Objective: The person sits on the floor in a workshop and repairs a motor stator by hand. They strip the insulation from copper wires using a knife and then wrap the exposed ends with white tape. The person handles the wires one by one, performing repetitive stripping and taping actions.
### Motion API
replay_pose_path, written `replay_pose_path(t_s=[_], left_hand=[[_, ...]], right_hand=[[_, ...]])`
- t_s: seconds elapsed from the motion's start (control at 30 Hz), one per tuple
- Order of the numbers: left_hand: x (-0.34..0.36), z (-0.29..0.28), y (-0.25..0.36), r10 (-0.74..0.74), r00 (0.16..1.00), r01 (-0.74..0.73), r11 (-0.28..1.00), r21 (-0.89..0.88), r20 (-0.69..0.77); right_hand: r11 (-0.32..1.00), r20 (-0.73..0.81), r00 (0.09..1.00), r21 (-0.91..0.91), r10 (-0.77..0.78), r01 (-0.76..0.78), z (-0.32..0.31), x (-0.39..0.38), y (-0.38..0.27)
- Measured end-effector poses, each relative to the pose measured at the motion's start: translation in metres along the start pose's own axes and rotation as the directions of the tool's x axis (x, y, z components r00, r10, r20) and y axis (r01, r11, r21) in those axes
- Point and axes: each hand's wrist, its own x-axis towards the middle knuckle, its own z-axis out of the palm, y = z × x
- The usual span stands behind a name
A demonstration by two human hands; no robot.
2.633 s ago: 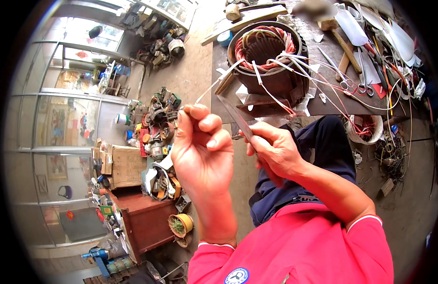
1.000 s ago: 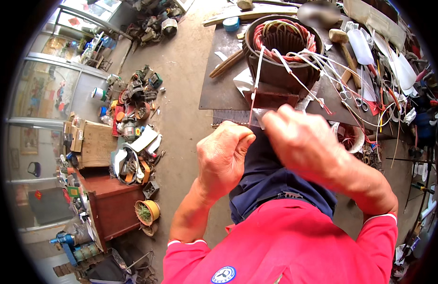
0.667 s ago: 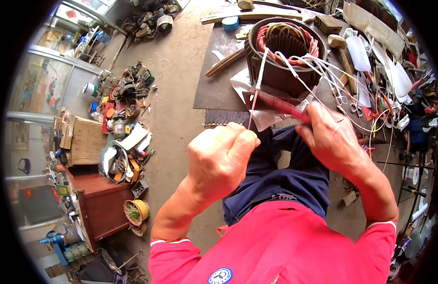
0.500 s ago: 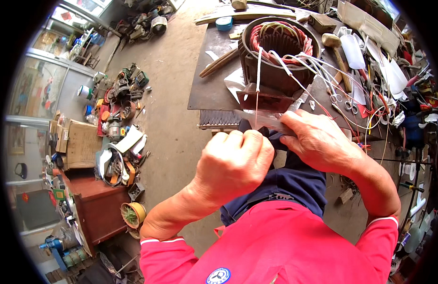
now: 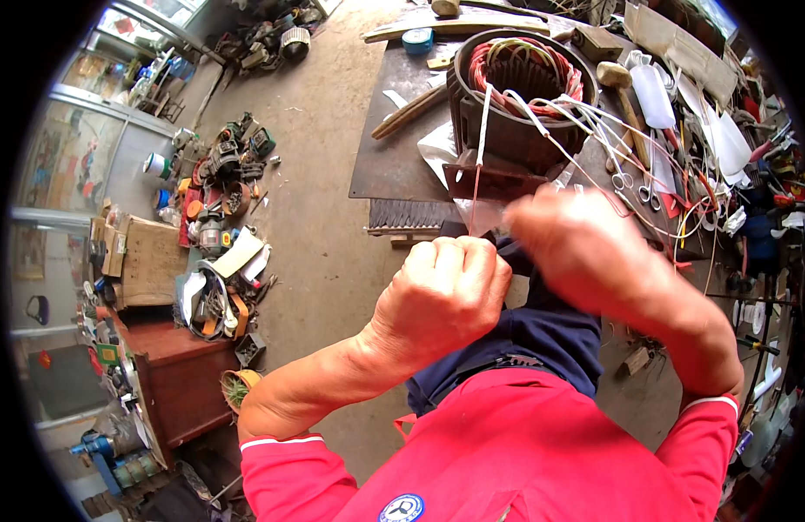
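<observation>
The motor stator (image 5: 524,113), a dark round housing with red-wrapped windings inside, stands on the metal-topped table. A lead wire (image 5: 476,190) runs down from it toward me out of a white sleeve (image 5: 483,124). My left hand (image 5: 446,291) is closed in a fist around the wire's lower end and pulls it straight. My right hand (image 5: 585,248), smeared by motion, is just right of the wire with its fingers curled. A flat, shiny, blade-like strip (image 5: 489,217) shows faintly between its fingertips and the wire; its exact kind is unclear.
Several white-sleeved leads (image 5: 585,113) trail right from the stator. Scissors (image 5: 623,181), a mallet (image 5: 613,75) and white sheets lie there. Wooden sticks (image 5: 411,111) and a blue tape roll (image 5: 417,41) lie left of it. A red cabinet (image 5: 189,383) and motor parts line the left.
My right hand has moved slightly and is now blurred, with the strip less distinct. My left hand keeps its grip on the wire. The whole view has shifted a little.
</observation>
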Motion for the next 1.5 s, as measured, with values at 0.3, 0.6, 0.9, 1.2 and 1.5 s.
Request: replay_pose_path(t_s=[0.3, 0.6, 0.9, 1.2, 1.5], left_hand=[[0.001, -0.003, -0.001, 0.034, 0.999, -0.034, 0.999, 0.012, -0.005], [0.003, -0.012, -0.005, -0.081, 0.995, 0.069, 0.974, -0.215, -0.050], [0.008, -0.010, 0.028, -0.774, 0.494, 0.082, -0.412, -0.907, 0.396], [0.007, -0.006, 0.024, -0.741, 0.508, 0.054, -0.483, -0.874, 0.440], [0.005, -0.006, 0.009, -0.261, 0.961, 0.214, 0.914, -0.346, -0.096]], right_hand=[[0.984, -0.168, 0.982, 0.170, 0.080, -0.051, 0.004, 0.012, 0.016], [0.930, -0.428, 0.883, 0.366, 0.193, -0.026, 0.041, 0.007, 0.028], [0.217, -0.229, 0.836, 0.967, 0.499, 0.135, 0.114, 0.000, -0.024], [0.550, -0.386, 0.732, 0.835, 0.561, 0.019, 0.088, 0.006, 0.010], [0.969, -0.431, 0.901, -0.241, -0.054, -0.057, -0.002, 0.006, 0.015]])
